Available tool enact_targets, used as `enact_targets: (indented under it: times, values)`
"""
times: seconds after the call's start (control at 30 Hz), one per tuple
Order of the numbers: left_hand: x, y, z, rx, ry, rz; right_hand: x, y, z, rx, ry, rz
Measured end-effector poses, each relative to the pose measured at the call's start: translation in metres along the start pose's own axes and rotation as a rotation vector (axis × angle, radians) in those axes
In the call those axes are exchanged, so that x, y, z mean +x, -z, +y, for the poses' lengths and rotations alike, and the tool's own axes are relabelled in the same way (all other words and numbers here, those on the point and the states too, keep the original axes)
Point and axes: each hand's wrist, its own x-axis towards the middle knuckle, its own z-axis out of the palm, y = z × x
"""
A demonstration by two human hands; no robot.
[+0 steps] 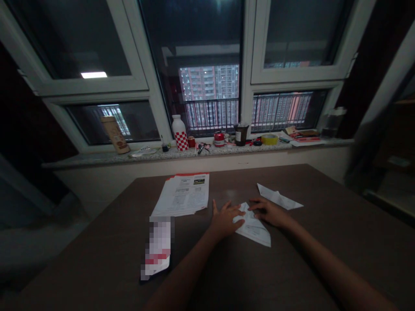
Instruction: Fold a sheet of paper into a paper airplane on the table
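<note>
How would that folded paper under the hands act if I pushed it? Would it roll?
Probably not: the folded paper lies flat on the table, so it would more likely slide than roll. It's likely very light, since it looks like just thin printed paper. The folded layers may make it a bit stiff, but it could still crease easily.

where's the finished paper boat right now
In the head view, the paper boat lies on the table, right of centre, just beyond the right hand.
</note>
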Motion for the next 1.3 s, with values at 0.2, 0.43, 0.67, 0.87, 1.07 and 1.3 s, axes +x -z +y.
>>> enact_targets:
  times: [0.2,0.43,0.67,0.87,1.07,1.3]
  values:
    - [0.000,-0.004,0.002,0.062,0.021,0.067,0.013,-0.003,0.000,-0.069,-0.043,0.055]
    - [0.000,0.002,-0.007,0.029,0.005,-0.018,0.014,-0.001,0.010,-0.041,-0.020,0.008]
    - [-0.002,0.002,-0.010,-0.021,-0.002,-0.014,0.013,0.000,0.016,-0.064,0.027,-0.024]
    - [0.006,-0.004,-0.007,-0.039,0.058,0.050,0.013,0.001,0.018,-0.048,0.052,-0.042]
    - [0.019,-0.010,-0.003,-0.028,0.144,0.071,0.010,0.003,0.013,-0.058,0.039,-0.032]
    - [0.016,-0.010,-0.003,-0.051,0.147,0.068,0.015,0.002,0.018,-0.057,0.044,-0.052]
